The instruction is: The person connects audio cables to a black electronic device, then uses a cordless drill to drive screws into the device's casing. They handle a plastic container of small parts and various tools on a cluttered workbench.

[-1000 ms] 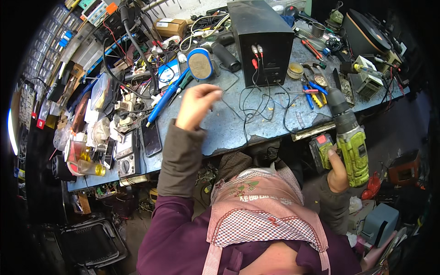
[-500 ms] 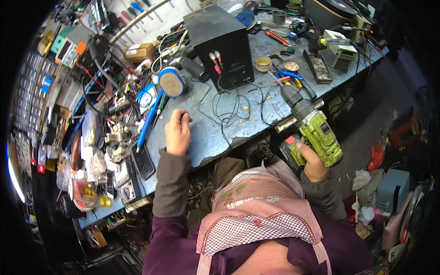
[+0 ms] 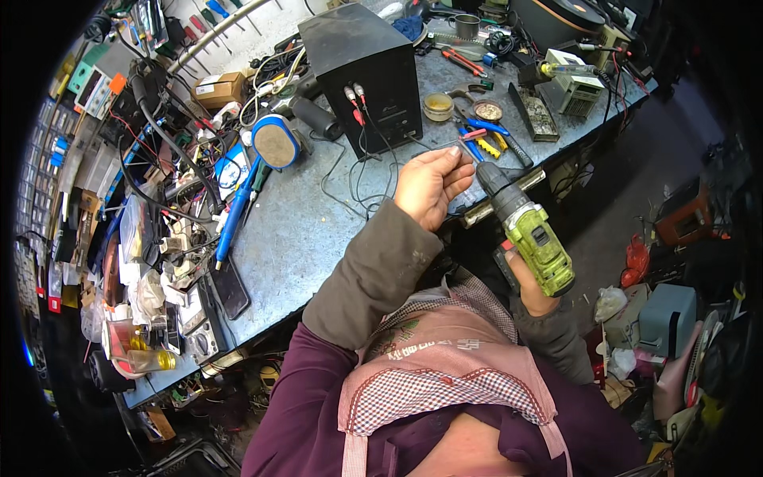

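My right hand (image 3: 531, 280) grips the green and black cordless drill (image 3: 540, 242) over the bench's front edge, its black chuck pointing up and left. My left hand (image 3: 433, 181) is at the chuck's tip, thumb and index together with the other fingers curled; what they pinch, perhaps something thin, is too small to make out. Behind my hands lie blue-handled and yellow-handled pliers (image 3: 489, 127). A black box (image 3: 369, 67) with red and white plugs stands on the blue bench (image 3: 294, 230), its cables loosely looped to the left of my left hand.
Crowded tools, wires and a blue magnifier-shaped tool (image 3: 230, 219) fill the left. A phone (image 3: 226, 286) lies near the front edge. A metal power unit (image 3: 576, 87) sits back right. Boxes and a grey-blue case (image 3: 668, 318) are on the lower right, off the bench.
My left hand has moved right, up to the drill's chuck, fingers drawn together. The drill is tilted more leftward. The view has shifted, so bench items sit higher and further left.
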`<state>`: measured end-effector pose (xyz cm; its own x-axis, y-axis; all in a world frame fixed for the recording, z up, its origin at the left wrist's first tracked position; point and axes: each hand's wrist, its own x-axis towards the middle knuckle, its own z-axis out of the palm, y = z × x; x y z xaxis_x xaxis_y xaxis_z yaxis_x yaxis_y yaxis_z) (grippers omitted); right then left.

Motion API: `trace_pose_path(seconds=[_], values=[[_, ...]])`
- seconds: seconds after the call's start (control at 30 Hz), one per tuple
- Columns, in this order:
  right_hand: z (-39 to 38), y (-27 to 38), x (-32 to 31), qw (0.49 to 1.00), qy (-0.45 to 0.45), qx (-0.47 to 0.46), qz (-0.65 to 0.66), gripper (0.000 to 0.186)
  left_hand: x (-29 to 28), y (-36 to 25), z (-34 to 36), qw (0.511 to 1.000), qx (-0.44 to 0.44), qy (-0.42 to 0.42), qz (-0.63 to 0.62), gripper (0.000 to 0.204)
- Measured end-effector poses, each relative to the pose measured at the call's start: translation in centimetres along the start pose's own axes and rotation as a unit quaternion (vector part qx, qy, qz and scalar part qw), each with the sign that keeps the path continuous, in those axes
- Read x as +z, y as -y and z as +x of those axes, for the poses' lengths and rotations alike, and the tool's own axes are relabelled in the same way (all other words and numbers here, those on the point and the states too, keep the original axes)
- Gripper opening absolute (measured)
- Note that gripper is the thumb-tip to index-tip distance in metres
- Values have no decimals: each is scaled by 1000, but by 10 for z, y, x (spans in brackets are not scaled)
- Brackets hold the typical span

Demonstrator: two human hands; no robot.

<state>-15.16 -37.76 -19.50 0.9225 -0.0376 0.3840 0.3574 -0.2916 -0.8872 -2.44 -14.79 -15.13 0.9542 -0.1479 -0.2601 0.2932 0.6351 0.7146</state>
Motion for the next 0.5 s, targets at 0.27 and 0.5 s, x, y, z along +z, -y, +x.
trace_pose_path(seconds=[0.27, 0.5], values=[[27, 0, 6, 982, 8, -169, -81, 41, -33, -16, 42, 998, -36, 50, -17, 17], [42, 7, 15, 980, 15, -166, -106, 42, -46, -27, 41, 996, -24, 50, -69, 13]])
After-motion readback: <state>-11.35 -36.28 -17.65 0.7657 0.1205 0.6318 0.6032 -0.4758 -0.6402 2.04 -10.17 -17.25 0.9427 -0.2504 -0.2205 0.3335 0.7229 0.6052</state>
